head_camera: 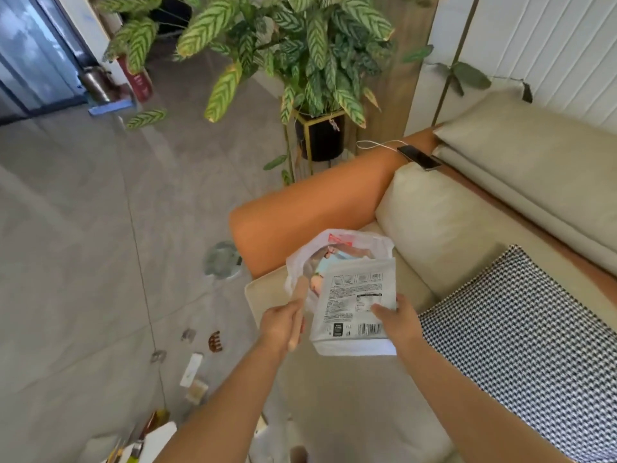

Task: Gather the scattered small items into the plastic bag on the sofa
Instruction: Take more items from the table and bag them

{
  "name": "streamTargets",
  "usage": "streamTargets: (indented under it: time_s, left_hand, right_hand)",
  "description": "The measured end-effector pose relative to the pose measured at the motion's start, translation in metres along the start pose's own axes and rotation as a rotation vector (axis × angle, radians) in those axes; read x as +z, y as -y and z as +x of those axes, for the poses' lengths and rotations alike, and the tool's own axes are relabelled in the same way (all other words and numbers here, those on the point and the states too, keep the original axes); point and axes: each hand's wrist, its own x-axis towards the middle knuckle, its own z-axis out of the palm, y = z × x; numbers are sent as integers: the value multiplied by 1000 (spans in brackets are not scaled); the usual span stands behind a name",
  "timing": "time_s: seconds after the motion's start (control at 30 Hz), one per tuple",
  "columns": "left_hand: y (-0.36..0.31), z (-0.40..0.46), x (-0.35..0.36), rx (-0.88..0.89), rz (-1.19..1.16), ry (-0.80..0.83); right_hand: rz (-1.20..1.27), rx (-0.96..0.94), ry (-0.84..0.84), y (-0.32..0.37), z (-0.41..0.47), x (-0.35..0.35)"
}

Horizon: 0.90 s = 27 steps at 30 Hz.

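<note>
- The left hand (282, 325) gripped a wooden stick (298, 310) at the plastic bag's (354, 242) mouth.
- The right hand (397, 320) pinched a white pouch (350, 295) halfway into that bag, on the sofa (434, 225) near the orange armrest (310, 208).
- A brown hair claw (214, 341) lay on the floor, left.

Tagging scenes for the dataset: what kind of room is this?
Most likely a home living room: a cream sofa with an orange armrest, a houndstooth cushion, a large potted plant on a stand, and a phone charging on the armrest.

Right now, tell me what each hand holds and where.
Left hand grips a tan stick-like item around its lower half. Right hand pinches the white printed packet at its lower right corner.
</note>
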Motion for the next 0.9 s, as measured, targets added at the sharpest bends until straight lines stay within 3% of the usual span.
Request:
streamTargets:
  time_s: [0.17,0.43,0.77,0.9]
  left_hand:
    - [-28,75,26,-58,71,32]
    - [-54,209,55,17,482,2]
    - [-23,303,104,39,621,47]
    - [-9,319,122,106,664,-54]
  right_hand:
    - [-42,48,-66,18,62,30]
    - [-160,143,-86,12,167,85]
    - [-245,194,-121,-18,251,117]
    - [-227,178,-125,-31,271,117]
